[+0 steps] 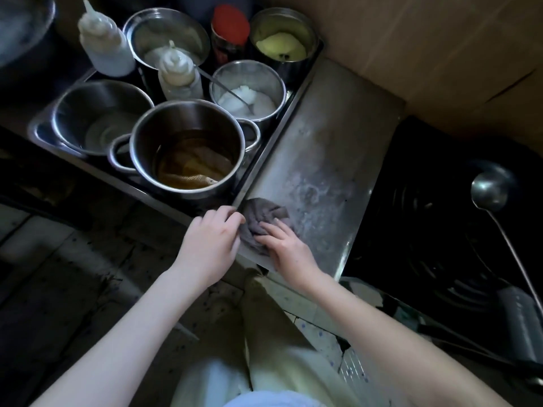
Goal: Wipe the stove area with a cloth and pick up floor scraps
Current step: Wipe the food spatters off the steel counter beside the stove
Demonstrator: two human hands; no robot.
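1. Dim kitchen corner: a worn steel counter (317,160) runs between a recessed tray of containers and a black stove (440,230), with brown cardboard (440,48) lining the wall behind.
2. Far left of both hands, a dark tiled floor (58,274) shows specks and scraps too small to identify.
3. Up and left of the left hand sits the tray (38,133), holding a steel bowl (97,118), two squeeze bottles (102,42), a red-capped bottle (230,30) and several steel canisters, one with white contents (249,95).
4. Just above the left hand stands a two-handled pot (188,148) of brownish liquid.
5. The left hand (210,245) hovers at the counter's near corner, fingers curled, their tips against the cloth's left edge; whether it truly pinches the fabric I cannot tell.
6. The cloth (258,221), grey and bunched, lies on the counter's near left corner, between the two hands.
7. The right hand (286,248) presses flat on the cloth, fingers spread over it, not clenched.
8. Right of the right hand, the stove's ringed burner is beside the counter's edge.
9. Farther right, a steel ladle (489,189) rests over the burner, its handle running toward the lower right.
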